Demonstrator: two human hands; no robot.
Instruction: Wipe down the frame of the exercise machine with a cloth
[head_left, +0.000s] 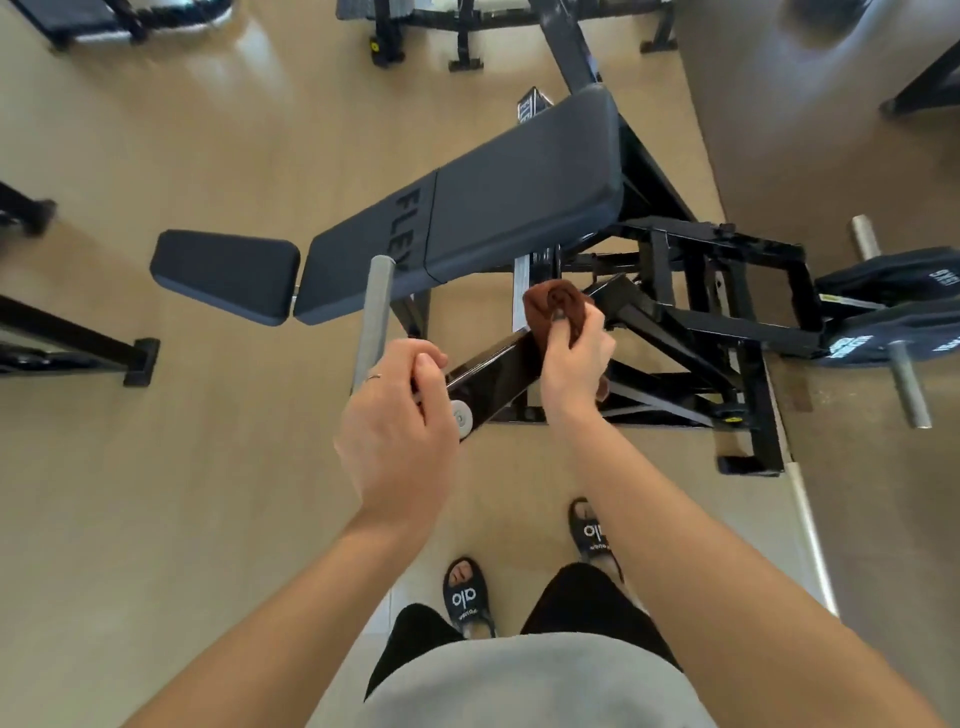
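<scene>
Head view: right hand (574, 358) gripping cloth (550, 304) on frame arm (498, 364).

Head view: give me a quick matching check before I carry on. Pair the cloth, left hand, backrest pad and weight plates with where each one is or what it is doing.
Things:
1. cloth
2. left hand
3. backrest pad
4. weight plates

States:
A. loaded at the machine's far right end
B. grips the near end of the glossy black frame arm
C. bunched in the right hand, pressed on the arm
D. above the arm, printed FLEX

Pairs: 1-C, 2-B, 3-D, 4-A
</scene>
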